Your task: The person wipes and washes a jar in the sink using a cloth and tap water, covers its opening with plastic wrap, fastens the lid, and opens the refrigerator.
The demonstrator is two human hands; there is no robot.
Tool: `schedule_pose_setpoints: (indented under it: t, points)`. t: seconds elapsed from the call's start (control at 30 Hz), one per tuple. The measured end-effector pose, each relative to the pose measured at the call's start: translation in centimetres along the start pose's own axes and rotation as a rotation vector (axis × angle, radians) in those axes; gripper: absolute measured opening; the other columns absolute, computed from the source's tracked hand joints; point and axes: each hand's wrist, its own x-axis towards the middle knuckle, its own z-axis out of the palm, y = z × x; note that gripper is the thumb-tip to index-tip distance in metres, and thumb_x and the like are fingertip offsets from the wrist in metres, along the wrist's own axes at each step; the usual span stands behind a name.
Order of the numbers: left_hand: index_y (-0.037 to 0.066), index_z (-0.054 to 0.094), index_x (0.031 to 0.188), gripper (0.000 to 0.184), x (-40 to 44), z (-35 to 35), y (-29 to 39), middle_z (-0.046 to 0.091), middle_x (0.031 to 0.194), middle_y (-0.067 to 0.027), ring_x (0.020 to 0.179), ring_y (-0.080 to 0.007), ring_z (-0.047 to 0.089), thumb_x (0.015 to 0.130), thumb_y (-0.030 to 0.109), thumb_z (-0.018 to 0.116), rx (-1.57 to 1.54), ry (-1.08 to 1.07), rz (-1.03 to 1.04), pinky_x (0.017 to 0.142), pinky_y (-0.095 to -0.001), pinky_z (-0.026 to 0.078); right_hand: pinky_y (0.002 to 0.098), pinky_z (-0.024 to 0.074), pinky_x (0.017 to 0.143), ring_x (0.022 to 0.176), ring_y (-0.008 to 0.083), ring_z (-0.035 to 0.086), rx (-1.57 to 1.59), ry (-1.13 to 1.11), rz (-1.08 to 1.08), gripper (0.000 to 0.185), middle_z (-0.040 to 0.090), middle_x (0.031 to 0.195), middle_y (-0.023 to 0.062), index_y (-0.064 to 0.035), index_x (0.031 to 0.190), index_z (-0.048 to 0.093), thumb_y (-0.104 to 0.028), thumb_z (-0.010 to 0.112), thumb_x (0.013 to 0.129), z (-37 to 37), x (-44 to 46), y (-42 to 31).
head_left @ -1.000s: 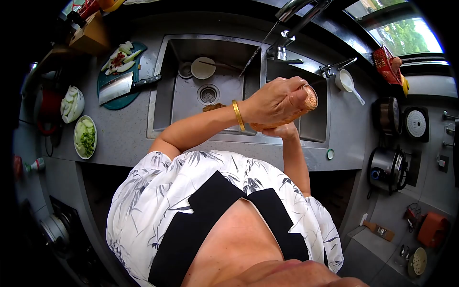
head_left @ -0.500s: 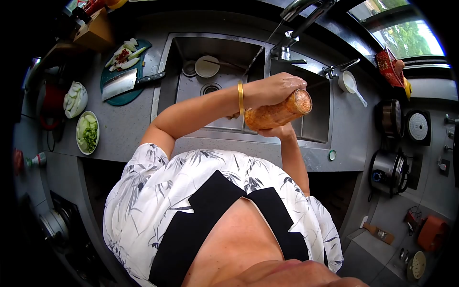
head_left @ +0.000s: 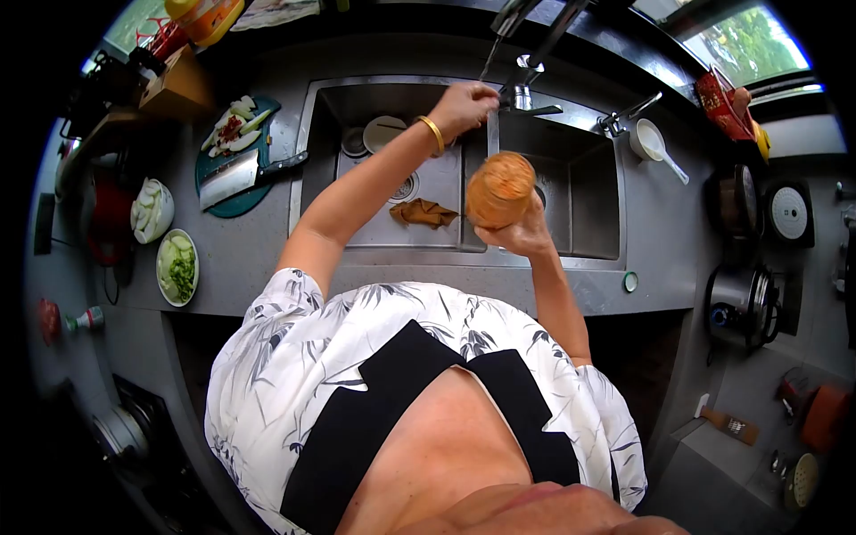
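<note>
My left hand point(head_left: 465, 107), with a gold bracelet point(head_left: 432, 134) at the wrist, is raised over the divider of the sink point(head_left: 489, 147), close to the thin stream from the tap point(head_left: 524, 76). Its fingers are bent together, and nothing shows in them. Around the lower part of a jar with orange-brown contents point(head_left: 501, 192), my right hand point(head_left: 520, 234) is closed, over the divider. A brown cloth point(head_left: 423, 212) lies in the left basin near the drain. Behind my left hand, a pale bowl point(head_left: 383, 132) is partly covered.
Left of the sink are a cleaver point(head_left: 232, 181) on a green board point(head_left: 214, 160) with cut vegetables, plus two bowls of cut vegetables point(head_left: 152, 209) point(head_left: 178, 267). A small green-rimmed lid point(head_left: 630, 282) lies at the front right; a white ladle point(head_left: 649, 141) rests behind.
My left hand has let go of the jar and moved up and left toward the tap. The jar has shifted left and turned more upright in my right hand. The brown cloth is now uncovered.
</note>
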Motion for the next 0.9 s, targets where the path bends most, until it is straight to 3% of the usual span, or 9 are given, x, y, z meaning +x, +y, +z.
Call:
schedule_pose_setpoints:
  t: [0.17,0.37,0.4,0.43,0.47,0.53,0.63,0.83,0.9]
  points:
    - [0.007,0.061,0.078,0.038,2.1,-1.3,2.1,0.05,0.067,0.0037,0.053,-0.0066,0.047,0.093,0.039,0.05,-0.064,0.038,-0.184,0.057,-0.0241,0.049,0.0345,0.0459,0.083,0.093,0.0237,0.057,-0.235,0.324,-0.117,0.061,0.056,0.1,0.008,-0.0045,0.111,0.047,-0.004,0.073,0.056,0.8,0.1,-0.2]
    - [0.003,0.06,0.085,0.024,4.0,-3.5,-1.9,0.055,0.072,-0.0013,0.066,-0.012,0.054,0.094,0.024,0.05,-0.048,0.102,-0.272,0.06,-0.0288,0.051,0.0399,0.0457,0.076,0.088,0.0315,0.053,-0.563,0.508,-0.148,0.058,0.054,0.092,0.0114,-0.0046,0.106,0.048,-0.005,0.074,0.054,0.9,0.2,-1.4]
    - [0.003,0.059,0.096,0.017,4.0,-4.7,-5.4,0.061,0.087,-0.0082,0.085,-0.0188,0.059,0.086,0.017,0.059,0.152,0.06,-0.174,0.073,-0.0384,0.052,0.0398,0.0458,0.076,0.089,0.0318,0.054,-0.592,0.541,-0.188,0.058,0.054,0.094,0.0117,-0.0046,0.106,0.048,-0.005,0.073,0.054,1.5,0.0,0.0]
    - [0.009,0.053,0.119,0.046,4.2,-6.6,-9.3,0.058,0.111,-0.0212,0.115,-0.0307,0.049,0.076,0.018,0.067,0.903,-0.051,0.101,0.093,-0.0454,0.044,0.0396,0.0458,0.076,0.089,0.0321,0.054,-0.631,0.562,-0.21,0.057,0.055,0.095,0.012,-0.0045,0.106,0.048,-0.004,0.073,0.054,1.4,-0.1,-0.1]
    - [0.015,0.042,0.13,0.065,0.8,-5.9,-7.5,0.048,0.123,-0.0242,0.124,-0.034,0.038,0.072,0.023,0.071,1.082,-0.078,-0.013,0.101,-0.046,0.035,0.0395,0.0458,0.077,0.09,0.0323,0.054,-0.67,0.58,-0.232,0.057,0.055,0.096,0.0123,-0.0045,0.106,0.047,-0.004,0.073,0.055,1.3,0.0,-0.1]
    - [0.019,0.022,0.143,0.096,-2.9,-7.0,-8.4,0.033,0.14,-0.0264,0.135,-0.037,0.021,0.065,0.034,0.076,1.008,-0.314,-0.063,0.11,-0.0446,0.022,0.0402,0.0456,0.077,0.091,0.0328,0.053,-0.688,0.63,-0.284,0.058,0.054,0.096,0.0125,-0.004,0.106,0.047,-0.005,0.074,0.055,1.2,0.2,-0.4]
    - [0.007,0.01,0.146,0.119,-9.5,-6.8,-3.2,0.02,0.147,-0.0245,0.138,-0.0371,0.015,0.058,0.047,0.08,0.531,-0.495,-0.15,0.112,-0.0389,0.014,0.0411,0.0453,0.078,0.093,0.0334,0.052,-0.658,0.642,-0.254,0.058,0.054,0.097,0.0131,-0.004,0.107,0.047,-0.006,0.075,0.055,2.1,0.9,-0.4]
    - [0.002,-0.004,0.144,0.13,-18.6,-1.6,1.5,0.017,0.146,-0.0265,0.138,-0.0318,0.016,0.059,0.048,0.083,-0.292,0.027,0.014,0.112,-0.0367,0.016,0.0424,0.0463,0.077,0.098,0.0341,0.05,-0.616,0.566,-0.2,0.062,0.052,0.103,0.0142,-0.0026,0.111,0.044,-0.008,0.075,0.057,5.7,2.8,-0.4]
    - [0.01,0.011,0.141,0.109,-18.2,0.2,2.7,0.039,0.133,-0.0115,0.127,-0.0203,0.036,0.065,0.041,0.082,-0.503,0.215,0.203,0.106,-0.0328,0.028,0.0415,0.0493,0.073,0.1,0.0339,0.05,-0.669,0.538,-0.213,0.064,0.051,0.105,0.0138,-0.0023,0.113,0.043,-0.012,0.076,0.059,7.2,3.8,-0.1]
